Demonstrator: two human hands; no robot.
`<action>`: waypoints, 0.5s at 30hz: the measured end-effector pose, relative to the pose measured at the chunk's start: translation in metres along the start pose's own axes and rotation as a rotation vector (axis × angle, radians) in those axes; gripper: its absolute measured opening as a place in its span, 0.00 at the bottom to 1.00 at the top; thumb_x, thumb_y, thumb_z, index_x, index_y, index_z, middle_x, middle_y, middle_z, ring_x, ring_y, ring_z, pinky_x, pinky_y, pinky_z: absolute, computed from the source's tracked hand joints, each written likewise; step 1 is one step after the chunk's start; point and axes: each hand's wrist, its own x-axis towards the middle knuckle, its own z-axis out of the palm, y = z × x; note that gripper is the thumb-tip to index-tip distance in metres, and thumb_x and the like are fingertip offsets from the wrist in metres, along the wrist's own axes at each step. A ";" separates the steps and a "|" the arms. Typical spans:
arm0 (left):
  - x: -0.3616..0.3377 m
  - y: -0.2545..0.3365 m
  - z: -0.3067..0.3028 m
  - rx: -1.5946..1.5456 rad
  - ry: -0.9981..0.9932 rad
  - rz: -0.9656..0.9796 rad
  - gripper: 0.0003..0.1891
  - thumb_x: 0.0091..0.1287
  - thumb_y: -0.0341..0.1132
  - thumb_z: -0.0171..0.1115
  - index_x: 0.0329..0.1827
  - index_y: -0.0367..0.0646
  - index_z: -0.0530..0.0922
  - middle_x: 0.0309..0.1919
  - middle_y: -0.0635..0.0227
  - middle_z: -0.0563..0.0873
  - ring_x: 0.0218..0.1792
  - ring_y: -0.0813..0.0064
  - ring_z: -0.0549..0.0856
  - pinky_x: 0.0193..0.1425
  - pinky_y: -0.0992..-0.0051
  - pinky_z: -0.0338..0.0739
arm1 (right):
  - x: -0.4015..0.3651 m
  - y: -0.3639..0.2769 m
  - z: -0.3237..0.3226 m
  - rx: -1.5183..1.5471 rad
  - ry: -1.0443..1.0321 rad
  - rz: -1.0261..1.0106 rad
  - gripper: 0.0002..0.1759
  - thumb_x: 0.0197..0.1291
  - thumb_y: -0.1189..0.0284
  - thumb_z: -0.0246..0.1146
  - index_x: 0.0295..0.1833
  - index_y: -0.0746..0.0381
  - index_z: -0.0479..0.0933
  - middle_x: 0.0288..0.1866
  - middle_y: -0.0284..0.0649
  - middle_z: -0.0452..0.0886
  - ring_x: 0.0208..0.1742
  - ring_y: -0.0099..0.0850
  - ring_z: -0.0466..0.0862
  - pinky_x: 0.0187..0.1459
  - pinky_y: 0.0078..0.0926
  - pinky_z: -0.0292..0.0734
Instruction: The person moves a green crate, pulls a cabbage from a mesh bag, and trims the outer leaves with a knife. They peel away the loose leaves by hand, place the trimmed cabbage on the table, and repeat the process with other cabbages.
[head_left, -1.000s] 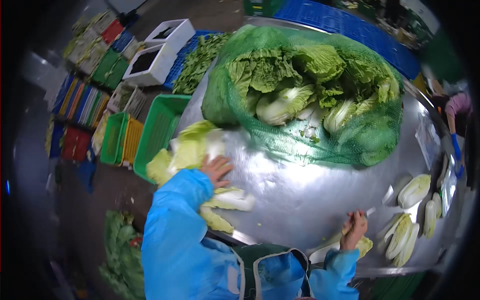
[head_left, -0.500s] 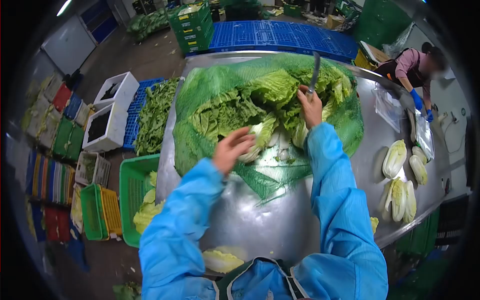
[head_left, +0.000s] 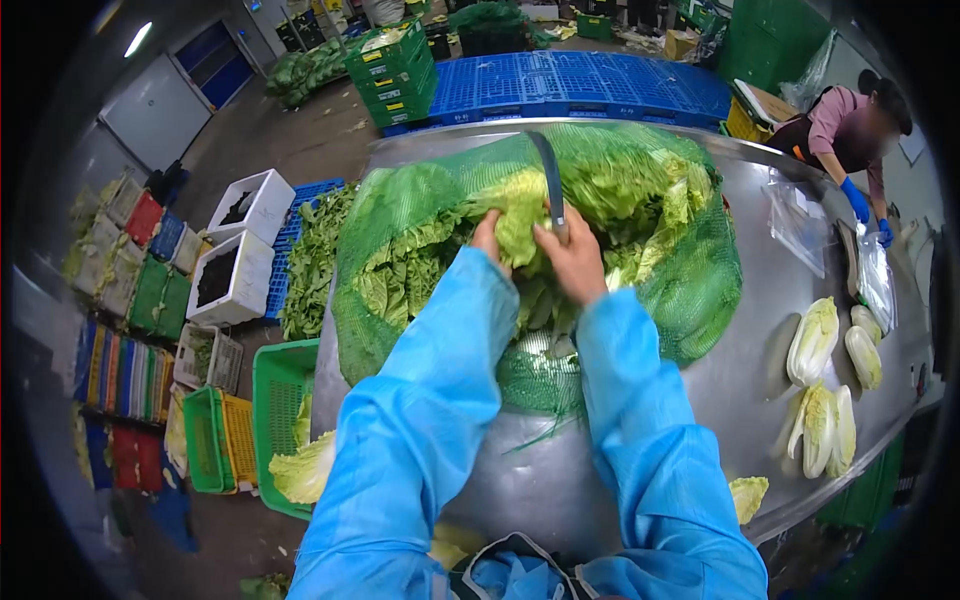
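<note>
A green mesh sack (head_left: pixel 700 305) lies open on the steel table, full of leafy cabbages (head_left: pixel 620 185). My left hand (head_left: pixel 488 240) is closed on the left side of a pale green cabbage (head_left: pixel 522 212) in the middle of the sack. Beside it, my right hand (head_left: pixel 575 256) has its fingers wrapped round the handle of a curved knife (head_left: pixel 550 172), whose blade points up and away; its thumb is against the cabbage leaves. The underside of the cabbage is hidden among leaves and hands.
Trimmed cabbages (head_left: pixel 813 342) rest on the steel table (head_left: pixel 740 400) at right, near plastic bags. A co-worker (head_left: pixel 840 125) in blue gloves stands at the far right. Green crate (head_left: pixel 262 400), white boxes (head_left: pixel 232 278) and loose greens (head_left: pixel 315 260) are on the left; a blue pallet (head_left: pixel 560 80) lies behind.
Both hands have come together over the middle of the sack. The left has closed on a cabbage, and the knife in the right has moved left. The view has shifted slightly.
</note>
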 end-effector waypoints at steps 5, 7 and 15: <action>-0.157 -0.003 -0.099 -0.187 -0.534 -0.418 0.34 0.63 0.45 0.59 0.70 0.41 0.63 0.62 0.54 0.75 0.60 0.56 0.78 0.65 0.56 0.72 | -0.148 -0.146 -0.098 0.687 -0.298 0.534 0.27 0.63 0.67 0.63 0.63 0.69 0.67 0.61 0.50 0.74 0.53 0.38 0.81 0.53 0.32 0.78; -0.215 -0.009 -0.130 -0.096 -0.539 -0.409 0.41 0.56 0.41 0.64 0.73 0.39 0.58 0.65 0.53 0.72 0.63 0.57 0.75 0.68 0.58 0.69 | -0.189 -0.141 -0.126 0.794 -0.232 0.681 0.25 0.65 0.68 0.60 0.63 0.70 0.66 0.59 0.53 0.75 0.49 0.38 0.82 0.48 0.33 0.81; -0.304 -0.022 -0.229 0.731 -0.596 -0.493 0.55 0.44 0.34 0.73 0.77 0.42 0.50 0.71 0.58 0.64 0.71 0.63 0.64 0.74 0.66 0.55 | -0.306 -0.113 -0.152 0.074 -0.347 1.146 0.19 0.64 0.64 0.62 0.52 0.65 0.70 0.33 0.43 0.79 0.27 0.25 0.79 0.28 0.24 0.72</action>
